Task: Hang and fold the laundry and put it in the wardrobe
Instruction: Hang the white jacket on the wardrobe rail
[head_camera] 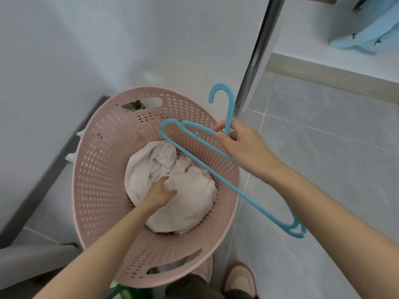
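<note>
Here the pale garment (190, 190) lies crumpled in the pink basket (97, 169), directly under the nearer left hand (159, 193), whose fingers curl into its folds. At 2 o'clock, the right hand (244, 145) clasps the blue hangers (237, 192) at the neck, their long axis running 10 to 4 o'clock.

You are in a home: grey tiled floor (313, 147), a pink laundry basket (103, 169), slippers (239, 279) at 6 o'clock, a blue garment (367, 33) hanging at 2 o'clock.
</note>
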The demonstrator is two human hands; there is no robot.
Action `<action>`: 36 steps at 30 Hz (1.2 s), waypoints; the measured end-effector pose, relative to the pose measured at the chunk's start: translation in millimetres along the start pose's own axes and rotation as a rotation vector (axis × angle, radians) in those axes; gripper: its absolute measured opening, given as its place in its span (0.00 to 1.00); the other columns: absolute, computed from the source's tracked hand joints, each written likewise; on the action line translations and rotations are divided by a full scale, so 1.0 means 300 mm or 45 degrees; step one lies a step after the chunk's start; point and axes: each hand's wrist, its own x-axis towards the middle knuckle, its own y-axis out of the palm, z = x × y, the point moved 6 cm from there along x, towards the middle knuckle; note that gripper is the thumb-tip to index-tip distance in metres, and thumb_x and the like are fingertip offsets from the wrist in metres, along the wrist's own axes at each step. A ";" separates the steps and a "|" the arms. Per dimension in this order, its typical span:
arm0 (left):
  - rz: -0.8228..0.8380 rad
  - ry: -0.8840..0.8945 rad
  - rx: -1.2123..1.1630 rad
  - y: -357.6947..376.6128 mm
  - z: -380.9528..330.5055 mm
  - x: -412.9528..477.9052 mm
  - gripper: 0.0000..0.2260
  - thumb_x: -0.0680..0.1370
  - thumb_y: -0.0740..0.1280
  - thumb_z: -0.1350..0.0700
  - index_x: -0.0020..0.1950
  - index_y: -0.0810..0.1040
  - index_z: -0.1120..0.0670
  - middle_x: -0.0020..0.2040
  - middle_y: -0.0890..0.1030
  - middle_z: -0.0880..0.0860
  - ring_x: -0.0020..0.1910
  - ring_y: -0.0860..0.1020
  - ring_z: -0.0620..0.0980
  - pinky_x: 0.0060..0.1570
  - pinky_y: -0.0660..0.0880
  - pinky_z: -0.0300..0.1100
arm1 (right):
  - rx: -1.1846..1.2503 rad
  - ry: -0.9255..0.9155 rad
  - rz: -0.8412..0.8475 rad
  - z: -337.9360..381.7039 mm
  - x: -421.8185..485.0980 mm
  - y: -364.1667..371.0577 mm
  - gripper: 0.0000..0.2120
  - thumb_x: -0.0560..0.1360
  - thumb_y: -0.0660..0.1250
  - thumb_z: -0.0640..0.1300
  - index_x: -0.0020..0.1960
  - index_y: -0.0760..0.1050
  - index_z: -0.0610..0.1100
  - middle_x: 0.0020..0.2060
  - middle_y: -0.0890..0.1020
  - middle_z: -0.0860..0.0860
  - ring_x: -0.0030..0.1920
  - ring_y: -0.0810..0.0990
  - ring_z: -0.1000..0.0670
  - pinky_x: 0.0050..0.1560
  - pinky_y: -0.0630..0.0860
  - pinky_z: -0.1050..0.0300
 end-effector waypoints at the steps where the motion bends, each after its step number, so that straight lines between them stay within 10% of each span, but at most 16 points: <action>1: 0.020 -0.015 0.009 0.019 0.007 0.019 0.31 0.77 0.68 0.51 0.76 0.59 0.53 0.74 0.64 0.55 0.69 0.67 0.55 0.57 0.71 0.43 | -0.004 -0.003 0.005 -0.009 0.010 0.008 0.05 0.80 0.59 0.48 0.54 0.73 0.53 0.35 0.75 0.57 0.36 0.75 0.57 0.38 0.73 0.61; 7: -0.057 -0.149 -0.097 0.109 0.061 0.097 0.37 0.72 0.73 0.47 0.74 0.61 0.57 0.72 0.67 0.56 0.69 0.67 0.57 0.66 0.67 0.50 | 0.058 -0.016 0.049 -0.054 0.070 0.044 0.08 0.80 0.60 0.46 0.54 0.76 0.55 0.32 0.73 0.60 0.33 0.72 0.60 0.37 0.69 0.64; 17: -0.200 0.042 -0.208 -0.052 -0.060 -0.034 0.16 0.81 0.60 0.50 0.61 0.72 0.60 0.58 0.76 0.51 0.61 0.73 0.58 0.54 0.67 0.45 | -0.054 -0.032 0.128 0.036 0.024 0.035 0.10 0.80 0.60 0.45 0.50 0.79 0.55 0.36 0.79 0.51 0.31 0.72 0.54 0.36 0.69 0.57; 24: -0.345 0.217 -0.459 -0.374 -0.235 -0.322 0.13 0.80 0.62 0.52 0.63 0.74 0.56 0.55 0.77 0.51 0.54 0.75 0.51 0.54 0.72 0.45 | -0.068 -0.019 0.163 0.248 -0.143 -0.106 0.10 0.81 0.59 0.45 0.50 0.80 0.50 0.50 0.83 0.42 0.51 0.80 0.43 0.56 0.75 0.47; 30: -0.354 0.435 -0.837 -0.653 -0.497 -0.651 0.08 0.79 0.65 0.57 0.58 0.76 0.57 0.57 0.80 0.58 0.54 0.78 0.56 0.55 0.76 0.53 | 0.068 -0.135 -0.011 0.522 -0.326 -0.280 0.04 0.77 0.66 0.46 0.48 0.80 0.52 0.43 0.83 0.57 0.44 0.80 0.57 0.44 0.73 0.68; 36: -0.500 0.623 -1.090 -0.934 -0.741 -1.030 0.04 0.79 0.65 0.55 0.46 0.74 0.53 0.40 0.77 0.53 0.32 0.74 0.48 0.24 0.70 0.35 | 0.040 -0.264 -0.228 0.772 -0.522 -0.448 0.08 0.73 0.71 0.50 0.51 0.75 0.55 0.33 0.67 0.51 0.34 0.67 0.52 0.39 0.66 0.55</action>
